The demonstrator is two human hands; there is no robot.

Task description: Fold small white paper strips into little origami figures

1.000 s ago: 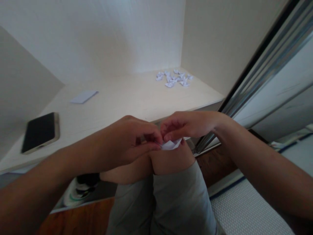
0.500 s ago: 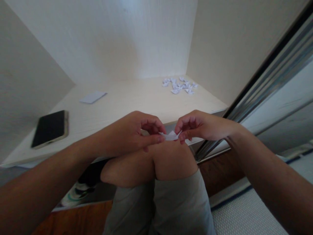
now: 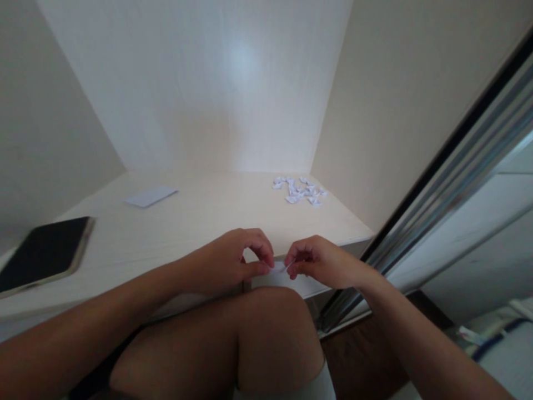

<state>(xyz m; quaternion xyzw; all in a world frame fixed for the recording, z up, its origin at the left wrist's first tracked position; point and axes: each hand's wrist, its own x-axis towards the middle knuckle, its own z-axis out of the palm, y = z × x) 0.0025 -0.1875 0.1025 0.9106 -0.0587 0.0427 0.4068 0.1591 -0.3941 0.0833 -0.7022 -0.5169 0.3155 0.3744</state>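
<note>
A small piece of folded white paper (image 3: 278,268) is stretched between my two hands, above my knees and near the shelf's front edge. My left hand (image 3: 244,255) pinches its left end between thumb and forefinger. At the other end, the thumb and fingers of my right hand (image 3: 314,258) close on the paper. My fingertips cover both ends, so its full shape is hidden. Several small folded white paper pieces (image 3: 306,191) lie in a loose group toward the back right of the shelf.
On the left of the white shelf (image 3: 216,211) lie a flat stack of white paper (image 3: 152,196) and a dark-screened tablet or phone (image 3: 45,250). Panels enclose the shelf at the back and sides. A metal door track (image 3: 437,183) runs along the right.
The view has tilted up and shifted, so the shelf and its things appear lower. Both hands still hold the small paper, which now shows less between the fingers.
</note>
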